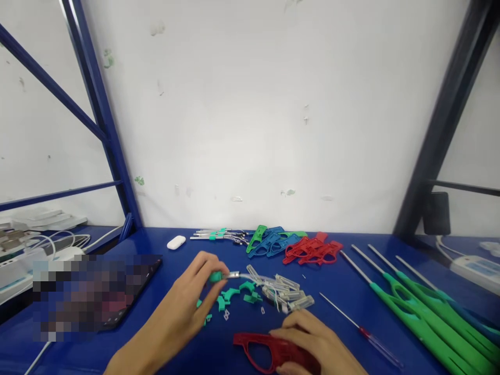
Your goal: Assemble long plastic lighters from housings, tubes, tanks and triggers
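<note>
Left hand (182,304): thumb and forefinger pinched nearly together on a small green piece (215,276), lifted above the worktop (183,359). Short metal tube (233,274) juts out just beyond the fingertips, its long axis almost level, free end pointing right. Pale strand trails from that end towards the clear plastic pieces (291,297); whether it is joined to the tube, cannot tell. Back part of the green piece hidden by the fingers.

Right hand (314,341): fingers curled over the top edge of a red handle (269,351), thumb at its lower side. Handle lies crosswise in front of the wearer, squared tip pointing left, away from the fingers, body sloping slightly down to the right. Oval loop opens left of the fingertips. Far end covered by the palm; bottom of thumb cut off by the lower edge.

Loose green bits (231,294) scattered just below and right of the left fingertips, some behind the thumb. Clear pieces heaped just beyond the right fingers, overlapping, hard to separate. Screwdriver (364,332) right of the right hand, blade pointing away and leftward.
</note>
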### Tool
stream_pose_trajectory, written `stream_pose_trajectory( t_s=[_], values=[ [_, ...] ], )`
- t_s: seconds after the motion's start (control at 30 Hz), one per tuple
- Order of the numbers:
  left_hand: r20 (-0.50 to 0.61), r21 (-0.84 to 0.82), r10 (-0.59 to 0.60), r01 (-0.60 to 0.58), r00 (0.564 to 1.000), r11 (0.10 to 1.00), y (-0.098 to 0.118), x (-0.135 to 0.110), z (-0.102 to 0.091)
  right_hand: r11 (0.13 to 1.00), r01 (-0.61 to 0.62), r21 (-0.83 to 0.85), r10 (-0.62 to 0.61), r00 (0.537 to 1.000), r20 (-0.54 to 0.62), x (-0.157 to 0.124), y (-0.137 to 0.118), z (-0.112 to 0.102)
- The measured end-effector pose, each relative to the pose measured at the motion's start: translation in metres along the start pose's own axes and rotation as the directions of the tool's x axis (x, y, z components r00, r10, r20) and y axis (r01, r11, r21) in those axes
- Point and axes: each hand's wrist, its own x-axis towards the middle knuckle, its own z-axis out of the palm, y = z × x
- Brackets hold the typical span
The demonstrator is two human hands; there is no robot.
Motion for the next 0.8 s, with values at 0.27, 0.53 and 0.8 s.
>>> stream_pose_trajectory(
  t_s=[0.27, 0.53, 0.8],
  values=[
    [-0.055, -0.181, -0.156, 0.144, 0.986, 0.973, 0.033, -0.066, 0.012, 0.969, -0.158, 0.192, 0.136, 0.983, 0.123, -0.005, -0.014, -0.01],
    [-0.079, -0.092, -0.079, 0.072, 0.994, 0.993, 0.039, -0.077, 0.041, 0.978, -0.153, 0.138, 0.147, 0.988, 0.055, -0.014, 0.001, 0.002],
    [-0.07, 0.044, -0.023, 0.026, 0.997, 0.999, 0.037, -0.085, 0.04, 0.979, -0.128, 0.157, 0.117, 0.99, 0.079, -0.014, -0.002, -0.004]
  ],
)
